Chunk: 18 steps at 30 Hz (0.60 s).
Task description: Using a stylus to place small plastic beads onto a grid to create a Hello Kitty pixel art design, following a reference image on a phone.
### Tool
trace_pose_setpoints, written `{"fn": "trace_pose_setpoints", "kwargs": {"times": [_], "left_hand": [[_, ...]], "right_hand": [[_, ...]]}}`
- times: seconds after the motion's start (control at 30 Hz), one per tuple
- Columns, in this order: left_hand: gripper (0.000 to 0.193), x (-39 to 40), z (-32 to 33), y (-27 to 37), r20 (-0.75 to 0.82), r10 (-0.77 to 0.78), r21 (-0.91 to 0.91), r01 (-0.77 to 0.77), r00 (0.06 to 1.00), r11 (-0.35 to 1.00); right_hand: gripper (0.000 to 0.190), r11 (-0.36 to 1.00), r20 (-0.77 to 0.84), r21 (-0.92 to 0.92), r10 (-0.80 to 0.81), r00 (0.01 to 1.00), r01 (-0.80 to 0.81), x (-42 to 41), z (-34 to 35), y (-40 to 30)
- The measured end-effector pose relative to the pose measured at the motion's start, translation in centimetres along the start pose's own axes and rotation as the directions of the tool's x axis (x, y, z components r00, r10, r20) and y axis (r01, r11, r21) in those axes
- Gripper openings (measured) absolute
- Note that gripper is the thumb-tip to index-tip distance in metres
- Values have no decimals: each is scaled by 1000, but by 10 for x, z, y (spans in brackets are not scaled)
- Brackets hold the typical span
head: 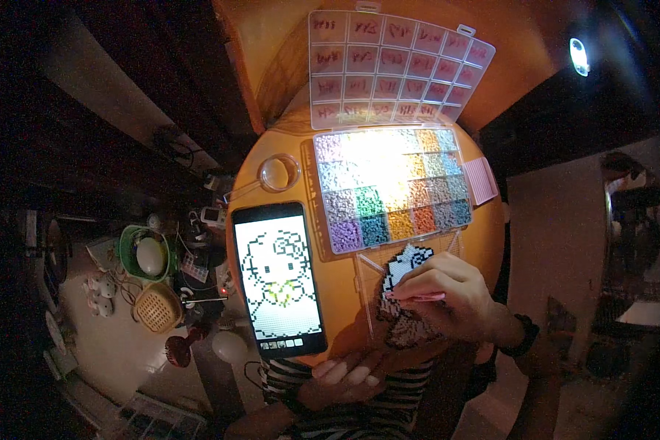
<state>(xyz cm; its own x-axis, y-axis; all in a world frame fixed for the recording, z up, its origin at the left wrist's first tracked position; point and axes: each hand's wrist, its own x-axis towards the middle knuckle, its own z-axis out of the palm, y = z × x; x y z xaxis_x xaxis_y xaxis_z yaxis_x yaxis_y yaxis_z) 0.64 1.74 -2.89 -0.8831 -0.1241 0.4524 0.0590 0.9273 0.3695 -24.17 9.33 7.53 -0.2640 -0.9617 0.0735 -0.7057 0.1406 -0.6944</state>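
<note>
My right hand (451,294) holds pink tweezers (426,297), their tip at the left side of a half-hidden fuse-bead design (404,267). The black, white and grey beads lie on a clear pegboard (367,308); my fingers and a shadow cover part of them. My left hand (344,377) rests at the table's near edge, fingers loosely bent, with nothing seen in it. Left of the pegboard, a smartphone (278,280) displays a pixel pattern of a cat with a bow. Beyond the pegboard stands an opened compartment box (371,228) of coloured beads.
The box's clear lid (401,66), marked with red writing, tilts up at the back. A clear handled cup (279,173) sits on the round orange table (330,308). A pink ridged piece (480,181) lies right of the box. Baskets (157,308) stand off to the left.
</note>
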Motion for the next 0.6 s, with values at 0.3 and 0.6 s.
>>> {"fn": "trace_pose_setpoints", "kwargs": {"times": [0.3,0.6], "left_hand": [[17,1,-1,-5,-62,23,-71,-28,998,997],[22,20,-18,-10,-68,42,-107,-50,997,993]], "right_hand": [[21,999,33,-40,12,999,-10,-2,0,3],[23,1000,20,-6,3,1000,-3,0,1,3]]}}
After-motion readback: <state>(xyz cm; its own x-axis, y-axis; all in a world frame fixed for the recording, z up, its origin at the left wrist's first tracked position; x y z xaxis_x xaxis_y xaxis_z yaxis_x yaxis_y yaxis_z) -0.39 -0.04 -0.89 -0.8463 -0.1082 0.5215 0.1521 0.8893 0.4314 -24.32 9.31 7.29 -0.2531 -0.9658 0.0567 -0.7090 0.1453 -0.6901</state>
